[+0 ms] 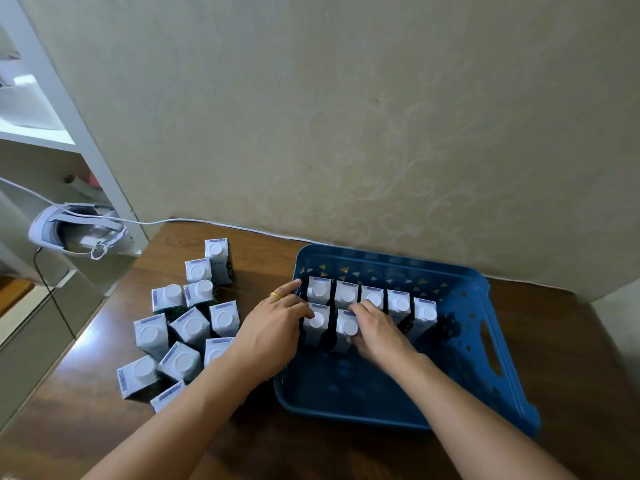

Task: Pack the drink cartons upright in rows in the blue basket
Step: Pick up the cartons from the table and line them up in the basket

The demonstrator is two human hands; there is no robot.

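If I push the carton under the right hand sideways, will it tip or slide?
The carton looks taller than wide, so a push near its cap would probably tip it. The basket floor looks smooth, so a low push likely slides it. The neighbouring carton may stop it leftward.

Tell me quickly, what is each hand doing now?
Left hand: closed on the front-left carton in the basket.
Right hand: closed on the carton beside it.

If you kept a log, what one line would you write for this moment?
left hand on carton | right hand on next carton | blue basket: back row full, second row begun | loose cartons wait on table
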